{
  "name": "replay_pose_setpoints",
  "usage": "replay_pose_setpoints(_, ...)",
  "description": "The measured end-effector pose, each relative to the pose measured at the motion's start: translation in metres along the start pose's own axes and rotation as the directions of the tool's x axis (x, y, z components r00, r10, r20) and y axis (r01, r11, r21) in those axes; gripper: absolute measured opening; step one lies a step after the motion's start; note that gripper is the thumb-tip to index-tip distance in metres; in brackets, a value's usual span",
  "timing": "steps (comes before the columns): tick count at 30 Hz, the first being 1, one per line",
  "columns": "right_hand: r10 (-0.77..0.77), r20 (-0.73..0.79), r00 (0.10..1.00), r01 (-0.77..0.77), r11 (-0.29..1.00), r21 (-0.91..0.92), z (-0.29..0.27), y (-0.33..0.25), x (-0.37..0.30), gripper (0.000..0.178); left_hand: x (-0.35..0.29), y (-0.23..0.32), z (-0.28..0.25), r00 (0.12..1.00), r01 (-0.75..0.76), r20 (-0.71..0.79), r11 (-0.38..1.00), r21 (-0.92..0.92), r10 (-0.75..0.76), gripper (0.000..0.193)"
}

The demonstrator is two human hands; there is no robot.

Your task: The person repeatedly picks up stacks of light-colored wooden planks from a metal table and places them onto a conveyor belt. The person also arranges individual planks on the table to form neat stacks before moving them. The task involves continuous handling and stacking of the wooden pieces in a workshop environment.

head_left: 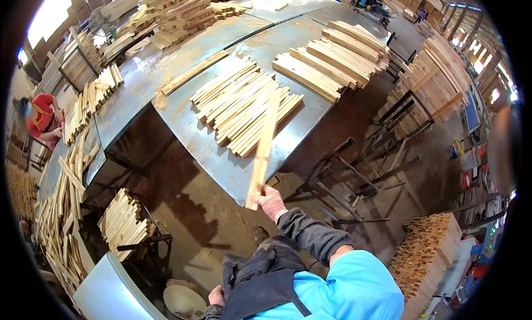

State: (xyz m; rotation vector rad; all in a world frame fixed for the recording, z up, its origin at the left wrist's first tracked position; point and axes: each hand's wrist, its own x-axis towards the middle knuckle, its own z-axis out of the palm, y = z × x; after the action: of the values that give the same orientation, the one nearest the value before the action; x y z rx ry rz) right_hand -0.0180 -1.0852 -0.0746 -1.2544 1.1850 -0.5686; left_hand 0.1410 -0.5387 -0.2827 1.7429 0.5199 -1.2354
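My right hand [271,203], in a pinkish work glove, is closed round the near end of a long wooden slat [264,148]. The slat points away from me. Its far end lies over a row of narrow wooden strips [230,101] on the metal table [194,137], and its near end reaches past the table's corner. My left hand [216,295], also gloved, hangs low beside my dark apron [260,295]. Only a small part of it shows, so its fingers cannot be made out.
Thicker boards [332,62] lie in rows on the table's right. Stacked lumber [426,253] stands at lower right, near metal frames [354,181]. Loose strips [58,231] pile up at left, by a bundle on a stand [124,223]. A co-worker in red [41,118] stands far left.
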Motion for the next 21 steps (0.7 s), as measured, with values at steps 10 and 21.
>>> replay_pose_setpoints(10,0.235,-0.459,0.857,-0.359,0.911,-0.203,-0.03,0.001,0.159,0.054,0.038,0.131,0.018,0.769,-0.627,0.476,0.357,0.692,0.427,0.033)
replay_pose_setpoints(21,0.343,-0.404,0.848,-0.473,0.834,-0.284,0.015,0.019,0.292,0.073,0.092,0.293,0.022,0.981,0.151,0.089,0.971,0.187,-0.17,0.02)
